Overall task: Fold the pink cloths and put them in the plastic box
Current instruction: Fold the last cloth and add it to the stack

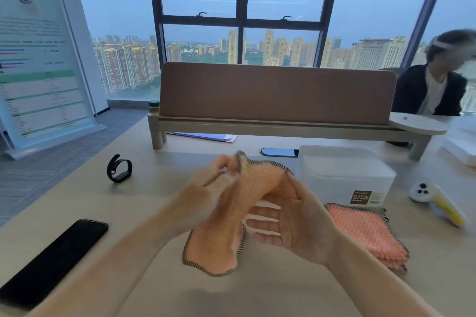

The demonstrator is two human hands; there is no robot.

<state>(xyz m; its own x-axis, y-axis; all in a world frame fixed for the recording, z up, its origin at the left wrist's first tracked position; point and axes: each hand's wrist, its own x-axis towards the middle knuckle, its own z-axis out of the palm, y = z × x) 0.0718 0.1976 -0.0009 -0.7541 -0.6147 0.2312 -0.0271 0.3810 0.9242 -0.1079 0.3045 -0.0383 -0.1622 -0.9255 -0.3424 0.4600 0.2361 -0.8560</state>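
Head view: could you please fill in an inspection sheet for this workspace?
Surface: pale wooden desk.
Job's things: pink cloth held above desk; pink cloth stack flat beside plastic box, lid on.
Clutter: black phone, wristband, white-yellow handheld device, papers.
Hands: left hand fingers pinch cloth's top edge; right hand touches cloth, grasp unclear.
Cables: nothing seen.
Surroundings: desk divider, window, seated person.
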